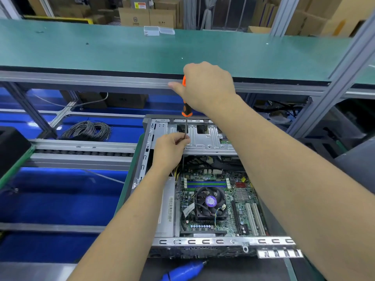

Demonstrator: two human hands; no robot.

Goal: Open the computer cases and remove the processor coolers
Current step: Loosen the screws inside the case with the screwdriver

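Over the open computer case (205, 241), I'm gripping the screwdriver (186, 110) handle with my right hand (207, 88), my left hand (172, 147) pinching its shaft, tip seemingly near the processor cooler (210, 202)

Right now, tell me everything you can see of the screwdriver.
The screwdriver has an orange-and-black handle and a thin metal shaft. It stands nearly upright over the open computer case. The right hand grips the handle; the left hand pinches the shaft. Its tip is hidden behind the left hand.
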